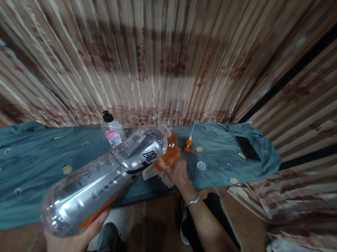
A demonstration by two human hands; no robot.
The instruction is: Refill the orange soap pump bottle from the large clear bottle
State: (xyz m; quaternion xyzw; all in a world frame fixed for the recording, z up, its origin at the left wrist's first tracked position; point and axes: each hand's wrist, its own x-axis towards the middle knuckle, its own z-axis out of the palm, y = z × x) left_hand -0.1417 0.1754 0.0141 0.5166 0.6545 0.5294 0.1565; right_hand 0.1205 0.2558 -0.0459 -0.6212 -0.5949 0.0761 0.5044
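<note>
My left hand [75,236] is closed around the lower end of a large clear plastic bottle [106,175] with a silver label. The bottle is tilted, its neck pointing up and right to the mouth of a small orange bottle [170,148]. My right hand [175,167] is wrapped round the orange bottle and wears a silver bangle on its wrist. A crumpled white tissue [157,176] lies under the orange bottle. To the right, an orange pump top [188,145] with a clear tube lies on the cloth. Whether liquid flows between the bottles I cannot tell.
A teal patterned cloth [82,151] covers the long surface. On it are a clear bottle with a black cap [111,130], a round white disc [201,165] and a black phone [248,148]. Pleated curtains [172,58] hang behind. A white plastic bag [286,248] lies low right.
</note>
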